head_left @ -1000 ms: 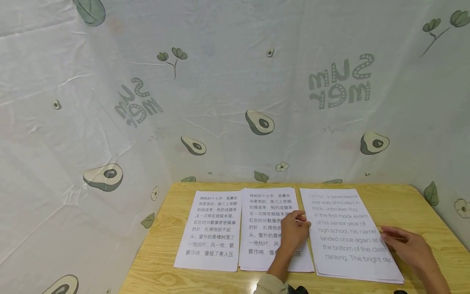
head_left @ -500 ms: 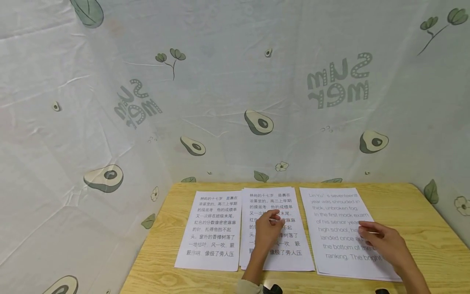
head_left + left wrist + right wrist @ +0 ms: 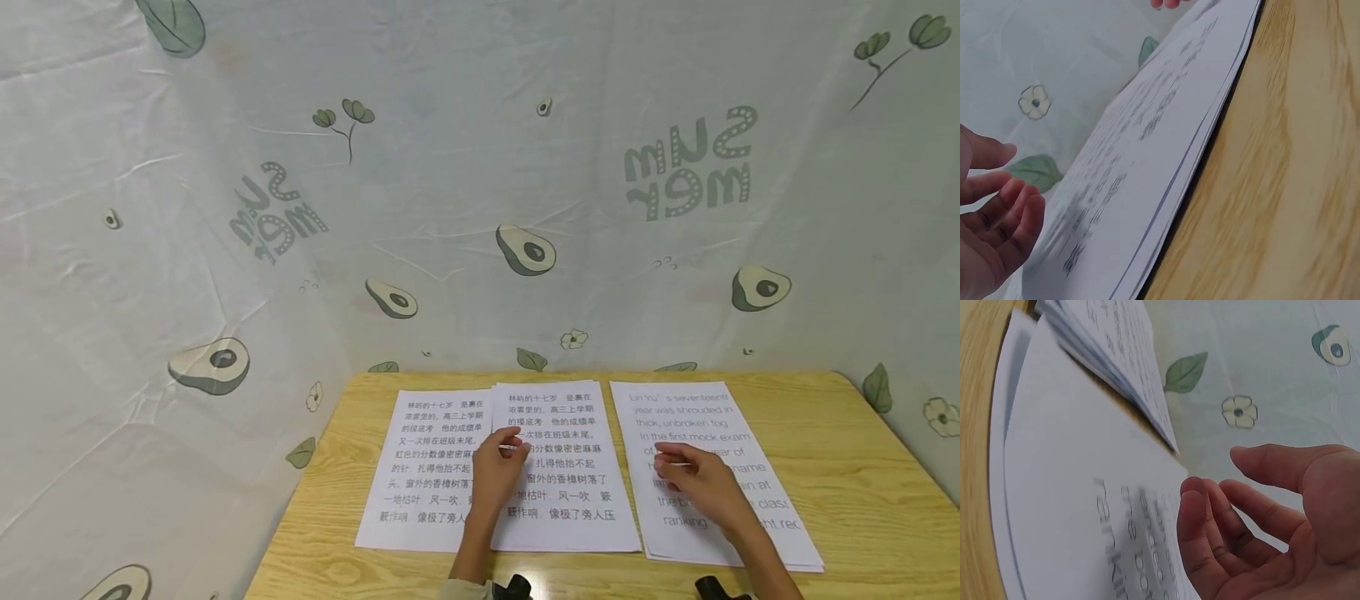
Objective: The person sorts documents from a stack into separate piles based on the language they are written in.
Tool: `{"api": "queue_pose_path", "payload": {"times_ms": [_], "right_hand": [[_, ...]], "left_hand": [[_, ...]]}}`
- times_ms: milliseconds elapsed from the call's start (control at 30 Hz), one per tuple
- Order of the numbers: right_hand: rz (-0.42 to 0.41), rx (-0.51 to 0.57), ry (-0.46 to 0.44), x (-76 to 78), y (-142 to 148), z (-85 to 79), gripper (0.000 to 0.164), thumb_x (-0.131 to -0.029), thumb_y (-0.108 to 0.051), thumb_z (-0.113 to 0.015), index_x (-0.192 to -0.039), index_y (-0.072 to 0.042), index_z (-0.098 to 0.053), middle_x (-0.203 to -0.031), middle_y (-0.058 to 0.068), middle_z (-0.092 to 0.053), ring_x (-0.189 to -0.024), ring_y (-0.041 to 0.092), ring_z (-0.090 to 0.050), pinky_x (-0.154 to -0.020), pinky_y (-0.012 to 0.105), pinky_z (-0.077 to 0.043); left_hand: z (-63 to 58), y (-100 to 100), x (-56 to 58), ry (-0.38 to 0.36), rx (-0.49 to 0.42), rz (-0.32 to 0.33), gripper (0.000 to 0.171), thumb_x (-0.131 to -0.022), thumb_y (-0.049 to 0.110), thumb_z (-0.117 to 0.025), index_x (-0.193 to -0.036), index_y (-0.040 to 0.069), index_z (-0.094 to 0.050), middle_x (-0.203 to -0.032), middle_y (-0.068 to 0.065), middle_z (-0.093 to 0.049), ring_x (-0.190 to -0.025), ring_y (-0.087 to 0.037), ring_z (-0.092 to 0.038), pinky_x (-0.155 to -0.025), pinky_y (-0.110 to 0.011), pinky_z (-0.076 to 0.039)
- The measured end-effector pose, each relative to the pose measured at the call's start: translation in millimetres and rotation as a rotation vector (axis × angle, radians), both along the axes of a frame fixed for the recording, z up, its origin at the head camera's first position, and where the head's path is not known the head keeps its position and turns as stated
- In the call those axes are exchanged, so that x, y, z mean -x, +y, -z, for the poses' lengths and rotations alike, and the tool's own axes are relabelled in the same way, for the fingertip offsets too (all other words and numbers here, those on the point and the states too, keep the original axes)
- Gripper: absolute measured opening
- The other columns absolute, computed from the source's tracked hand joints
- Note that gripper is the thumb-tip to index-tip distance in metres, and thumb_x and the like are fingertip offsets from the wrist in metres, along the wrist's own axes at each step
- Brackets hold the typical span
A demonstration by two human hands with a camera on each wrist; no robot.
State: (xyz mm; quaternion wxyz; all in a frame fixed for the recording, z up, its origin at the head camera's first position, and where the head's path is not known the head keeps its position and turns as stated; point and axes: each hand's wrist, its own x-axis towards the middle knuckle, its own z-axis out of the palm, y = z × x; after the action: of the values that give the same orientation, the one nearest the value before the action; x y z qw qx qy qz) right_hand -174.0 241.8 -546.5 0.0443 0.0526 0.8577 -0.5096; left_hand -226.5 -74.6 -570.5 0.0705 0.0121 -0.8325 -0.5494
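Note:
Three white piles or sheets of printed paper lie side by side on the table. My left hand (image 3: 497,471) hovers over the seam between the left Chinese-printed paper (image 3: 420,475) and the middle Chinese-printed stack (image 3: 562,467). Its fingers are loosely bent, and in the left wrist view nothing lies between them. Over the English-printed stack (image 3: 690,408) on the right is my right hand (image 3: 701,483), thumb apart from loosely curled fingers, holding nothing in the right wrist view. The hands hide some of the printed lines.
The papers lie on a yellow wood-grain table (image 3: 847,467). A pale curtain (image 3: 420,167) with avocado and leaf prints hangs behind and to the left. Bare wood shows right of the English stack and along the front.
Both hands have moved left: the left from the middle stack's right edge to its left edge, the right from the English stack's right edge to over its text. The papers stay in place.

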Motion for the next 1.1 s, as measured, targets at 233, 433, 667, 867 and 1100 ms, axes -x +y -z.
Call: {"api": "queue_pose_path", "payload": {"times_ms": [233, 433, 667, 867, 1100], "right_hand": [[-0.003, -0.004, 0.006, 8.0, -28, 1.3, 0.049, -0.104, -0.02, -0.07, -0.144, 0.007, -0.062, -0.126, 0.02, -0.074, -0.097, 0.011, -0.072, -0.076, 0.023, -0.062], [-0.006, -0.036, 0.017, 7.8, -40, 6.1, 0.048, -0.101, -0.019, -0.071, -0.141, 0.006, -0.065, -0.123, 0.017, -0.077, -0.092, 0.013, -0.073, -0.072, 0.022, -0.057], [-0.002, -0.122, 0.028, 6.2, -44, 7.5, 0.049, -0.101, -0.024, -0.073, -0.141, 0.003, -0.066, -0.124, 0.015, -0.078, -0.104, 0.021, -0.074, -0.077, 0.021, -0.055], [-0.009, -0.167, 0.037, 7.8, -46, 9.7, 0.048, -0.1, -0.024, -0.073, -0.14, 0.003, -0.067, -0.122, 0.013, -0.079, -0.106, 0.023, -0.074, -0.085, 0.026, -0.054], [-0.029, -0.176, 0.048, 11.9, -50, 10.3, 0.049, -0.1, -0.023, -0.073, -0.139, 0.006, -0.067, -0.118, 0.011, -0.079, -0.103, 0.021, -0.073, -0.085, 0.027, -0.055]], "left_hand": [[1.5, -28, 2.3, 0.008, 0.041, -0.043, 0.033, -0.095, 0.016, -0.08, -0.126, 0.005, -0.077, -0.101, 0.0, -0.074, -0.084, -0.008, -0.063, -0.073, -0.019, -0.051], [6.0, -42, -0.6, -0.011, 0.084, -0.053, 0.031, -0.095, 0.017, -0.079, -0.124, 0.006, -0.078, -0.101, 0.001, -0.074, -0.085, -0.009, -0.064, -0.07, -0.019, -0.052], [11.1, -45, -1.7, -0.012, 0.119, -0.031, 0.031, -0.094, 0.016, -0.08, -0.123, 0.005, -0.078, -0.096, -0.001, -0.073, -0.08, -0.008, -0.062, -0.064, -0.019, -0.05], [13.6, -46, -1.5, 0.006, 0.198, -0.02, 0.032, -0.094, 0.017, -0.081, -0.123, 0.004, -0.078, -0.093, 0.001, -0.07, -0.078, -0.006, -0.059, -0.066, -0.019, -0.049], [13.1, -46, -1.2, 0.009, 0.24, -0.019, 0.033, -0.093, 0.014, -0.081, -0.123, 0.001, -0.078, -0.092, 0.001, -0.068, -0.078, -0.007, -0.057, -0.066, -0.02, -0.047]]}}
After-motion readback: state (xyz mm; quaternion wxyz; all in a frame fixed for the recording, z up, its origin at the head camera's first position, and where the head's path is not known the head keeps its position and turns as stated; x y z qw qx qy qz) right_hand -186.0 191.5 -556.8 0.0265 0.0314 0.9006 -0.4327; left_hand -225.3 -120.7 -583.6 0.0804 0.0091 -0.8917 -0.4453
